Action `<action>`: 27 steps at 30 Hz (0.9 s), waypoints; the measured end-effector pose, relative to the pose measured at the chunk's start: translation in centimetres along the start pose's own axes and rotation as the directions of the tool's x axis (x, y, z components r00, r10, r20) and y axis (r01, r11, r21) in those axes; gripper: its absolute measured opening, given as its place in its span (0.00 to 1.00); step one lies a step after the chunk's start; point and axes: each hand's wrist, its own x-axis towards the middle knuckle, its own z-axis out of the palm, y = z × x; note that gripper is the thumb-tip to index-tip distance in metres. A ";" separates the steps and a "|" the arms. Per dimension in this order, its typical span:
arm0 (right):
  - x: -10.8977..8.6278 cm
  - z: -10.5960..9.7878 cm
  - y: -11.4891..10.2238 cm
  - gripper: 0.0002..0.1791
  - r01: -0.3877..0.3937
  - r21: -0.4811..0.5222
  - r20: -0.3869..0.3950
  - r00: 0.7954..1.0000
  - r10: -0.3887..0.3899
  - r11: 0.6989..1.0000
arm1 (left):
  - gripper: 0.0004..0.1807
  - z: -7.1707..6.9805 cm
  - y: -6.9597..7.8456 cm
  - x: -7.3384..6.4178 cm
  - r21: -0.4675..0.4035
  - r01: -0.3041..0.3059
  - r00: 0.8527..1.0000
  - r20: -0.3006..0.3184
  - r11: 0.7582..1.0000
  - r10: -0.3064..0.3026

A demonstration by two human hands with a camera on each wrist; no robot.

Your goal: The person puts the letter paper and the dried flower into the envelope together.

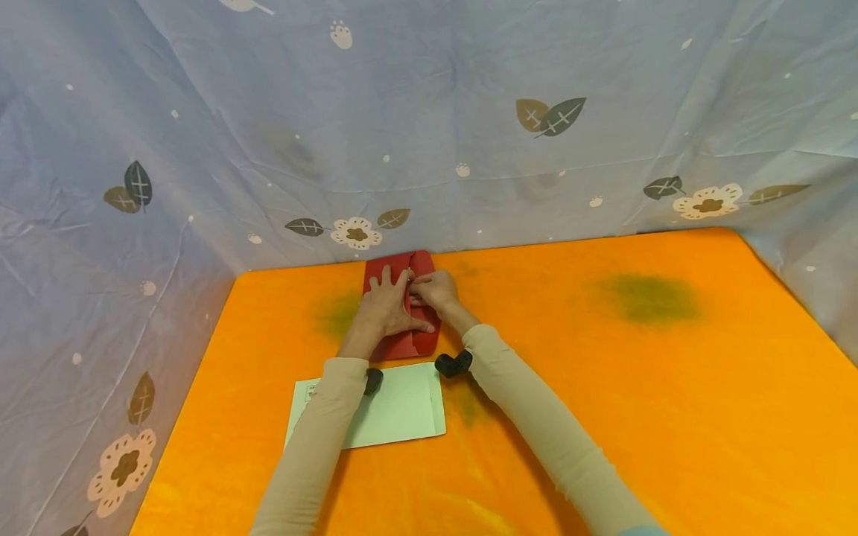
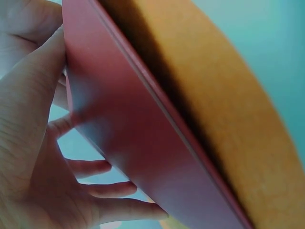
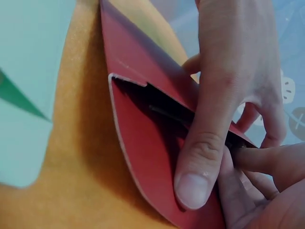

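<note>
A red envelope [image 1: 395, 346] lies near the back edge of the table, its flap turned out to the right and its mouth gaping. My left hand [image 1: 387, 309] rests on it with fingers spread; in the right wrist view the left thumb [image 3: 198, 167] lies straight across the mouth onto the flap. Curled fingers of my right hand [image 1: 436, 290] pinch the edge of the mouth, partly inside it. Within the mouth a thin edge shows in shadow; what it belongs to cannot be told. The left wrist view shows the envelope's red face [image 2: 128, 124] beside the left fingers.
A pale green envelope [image 1: 402, 409] with a small printed box lies nearer, partly under my left forearm. Orange cloth [image 1: 570, 372] covers the table. A patterned curtain [image 1: 456, 134] rises behind and at the sides. A black device [image 1: 453, 364] sits at my right wrist.
</note>
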 end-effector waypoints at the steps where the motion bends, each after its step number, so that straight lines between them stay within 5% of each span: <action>1: 0.0 0.0 0.0 0.11 0.000 0.002 0.009 1.000 0.000 1.000 | 0.61 0.0 0.0 0.0 0.000 -0.001 1.000 -0.001 1.000 0.001; 19: 0.5 -1.0 -0.5 0.12 -0.065 -0.069 0.167 0.983 0.076 0.996 | 0.62 -0.1 0.3 0.2 0.016 -0.005 1.000 0.013 1.000 0.005; 27: 1.1 -2.2 -1.0 0.16 -0.214 0.008 0.226 0.952 0.207 0.977 | 0.62 -0.1 0.5 0.2 0.014 0.008 1.000 0.027 1.000 -0.008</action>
